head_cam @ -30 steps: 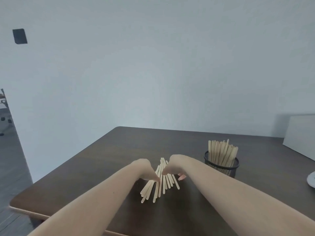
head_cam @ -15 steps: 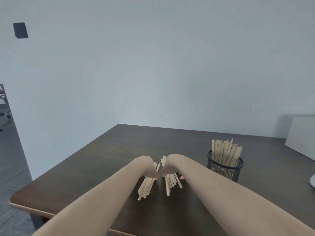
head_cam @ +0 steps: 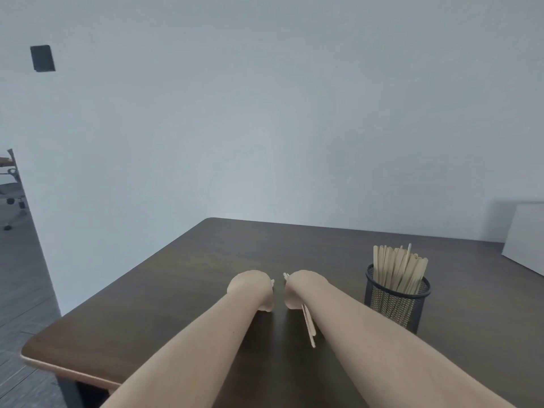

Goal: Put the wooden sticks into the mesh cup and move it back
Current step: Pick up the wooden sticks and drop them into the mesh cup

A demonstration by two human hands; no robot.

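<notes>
Both bare forearms reach out over the dark wooden desk [head_cam: 182, 278], the hands side by side near its middle and just apart from each other. The right hand [head_cam: 298, 291] is curled down, its grip clenched around a small bundle of wooden sticks [head_cam: 309, 325]; the bundle's near ends poke out below the hand toward 6 o'clock, beside the forearm, and a short tip shows above the knuckles. The left hand [head_cam: 251, 291] is also curled, and a sliver of pale wood shows at its upper edge, so its grip seems closed on sticks too, though most of what it holds is hidden behind the wrist.

The black mesh cup [head_cam: 396, 301] stands upright on the desk at about 3 o'clock from the hands, near but not touching the right forearm. It is already packed with upright sticks [head_cam: 397, 269] that fan slightly above its rim.

A white board [head_cam: 527, 237] leans at the desk's far right edge, at roughly 2 o'clock.
</notes>
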